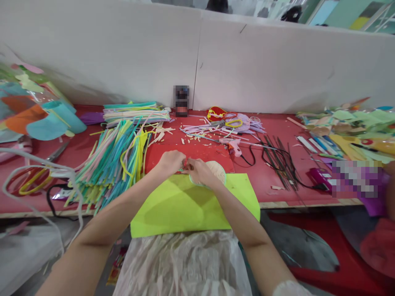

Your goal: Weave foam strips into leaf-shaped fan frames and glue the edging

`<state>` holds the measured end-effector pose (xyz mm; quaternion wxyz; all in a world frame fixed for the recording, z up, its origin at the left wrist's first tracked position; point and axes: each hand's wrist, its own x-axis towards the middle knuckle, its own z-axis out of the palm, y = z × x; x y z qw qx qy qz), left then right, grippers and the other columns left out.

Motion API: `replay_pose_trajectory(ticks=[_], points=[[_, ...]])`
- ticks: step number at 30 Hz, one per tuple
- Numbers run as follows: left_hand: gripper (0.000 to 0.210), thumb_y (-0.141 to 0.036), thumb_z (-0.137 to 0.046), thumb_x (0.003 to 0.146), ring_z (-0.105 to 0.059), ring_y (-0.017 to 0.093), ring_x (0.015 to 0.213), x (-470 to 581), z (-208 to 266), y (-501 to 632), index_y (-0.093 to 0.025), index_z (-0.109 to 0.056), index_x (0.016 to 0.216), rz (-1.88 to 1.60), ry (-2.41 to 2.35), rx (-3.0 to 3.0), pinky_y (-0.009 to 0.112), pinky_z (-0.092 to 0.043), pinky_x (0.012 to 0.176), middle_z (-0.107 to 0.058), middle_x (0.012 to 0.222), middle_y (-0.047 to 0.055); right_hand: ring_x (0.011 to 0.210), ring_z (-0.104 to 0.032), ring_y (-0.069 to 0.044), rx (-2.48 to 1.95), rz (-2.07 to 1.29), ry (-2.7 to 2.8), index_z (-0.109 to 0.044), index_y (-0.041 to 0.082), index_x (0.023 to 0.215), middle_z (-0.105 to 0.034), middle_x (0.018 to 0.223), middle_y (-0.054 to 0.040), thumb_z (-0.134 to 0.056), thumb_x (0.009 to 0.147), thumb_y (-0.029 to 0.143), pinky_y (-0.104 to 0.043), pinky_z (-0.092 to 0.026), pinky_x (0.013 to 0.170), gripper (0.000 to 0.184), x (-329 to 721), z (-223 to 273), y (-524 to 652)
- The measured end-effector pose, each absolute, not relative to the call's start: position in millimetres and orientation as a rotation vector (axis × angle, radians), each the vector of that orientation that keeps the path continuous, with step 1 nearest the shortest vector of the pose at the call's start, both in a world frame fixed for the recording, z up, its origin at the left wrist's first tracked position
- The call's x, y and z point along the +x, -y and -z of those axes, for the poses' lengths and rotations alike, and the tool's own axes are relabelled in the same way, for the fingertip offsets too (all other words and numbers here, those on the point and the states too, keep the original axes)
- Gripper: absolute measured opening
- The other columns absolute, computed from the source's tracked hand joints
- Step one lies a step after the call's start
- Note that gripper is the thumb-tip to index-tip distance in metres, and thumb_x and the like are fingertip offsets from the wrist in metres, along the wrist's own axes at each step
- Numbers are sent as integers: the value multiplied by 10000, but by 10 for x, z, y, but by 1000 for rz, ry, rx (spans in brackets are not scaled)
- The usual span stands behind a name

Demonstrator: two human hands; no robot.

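Note:
My left hand (173, 162) and my right hand (201, 170) meet above the middle of the table, fingers bent and fingertips together. A tiny reddish thing shows between them, too small and covered to name. Partly hidden under my right hand is a round cream disc (219, 172) with ridges and a pale green rim. The disc lies at the upper edge of a bright yellow-green sheet (191, 209), which reaches down over the table's front edge. Just beyond my hands lies a red board (212, 154) with small scraps on it.
Fuzzy craft stems (105, 164) are heaped at left, beside scissors (37, 176) and a white cable (40, 158). A pink glue gun (233, 146) lies right of the board, its black cord running past dark thin sticks (280, 160). A pale partition (123, 53) stands behind.

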<state>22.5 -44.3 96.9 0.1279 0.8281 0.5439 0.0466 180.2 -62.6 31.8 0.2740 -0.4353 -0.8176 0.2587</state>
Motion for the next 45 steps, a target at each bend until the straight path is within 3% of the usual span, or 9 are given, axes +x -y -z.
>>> replay_pose_trajectory(ticks=[5, 11, 19, 28, 34, 45], points=[[191, -119, -492, 781, -616, 253, 706, 401, -906, 707, -129, -679, 823, -216, -1707, 2504, 316, -399, 643, -646, 782, 145, 525, -359, -86, -1236, -638, 2058, -469, 190, 663, -466, 580, 53, -556, 769, 221, -229, -245, 551, 140, 1816, -309, 578], [265, -217, -384, 897, -605, 201, 817, 398, -581, 939, -183, -645, 922, -692, -1713, 2464, 289, -405, 721, -647, 907, 94, 567, -371, -108, -1289, -615, 1783, -382, 207, 604, -423, 566, 53, -544, 762, 238, -238, -286, 587, 228, 1868, -394, 632], [182, -377, -579, 801, -623, 183, 832, 441, -424, 927, -251, -701, 847, -1327, -1465, 1729, 288, -452, 800, -699, 898, 30, 648, -454, -126, -1345, -648, 1574, -327, 213, 604, -529, 625, 41, -593, 752, 332, -261, -341, 669, 327, 1871, -442, 700], [247, -383, -669, 695, -631, 168, 795, 461, -202, 724, -174, -698, 824, -1319, -1305, 1104, 277, -470, 754, -709, 824, 47, 691, -550, -129, -1241, -733, 1479, -334, 218, 616, -608, 711, 27, -630, 728, 352, -260, -385, 660, 343, 1919, -539, 731], [289, -389, -758, 582, -603, 126, 714, 393, -235, 637, -146, -630, 675, -1091, -985, 902, 263, -469, 762, -658, 714, 25, 747, -601, -144, -1091, -923, 1478, -335, 220, 629, -649, 777, 8, -641, 718, 367, -279, -418, 696, 350, 1991, -646, 737], [242, -324, -757, 623, -571, 83, 688, 311, -255, 627, -157, -607, 715, -957, -801, 871, 213, -448, 732, -622, 733, -6, 745, -547, -123, -958, -1066, 1513, -349, 216, 656, -573, 847, 2, -693, 667, 374, -266, -426, 700, 379, 2049, -641, 666]])
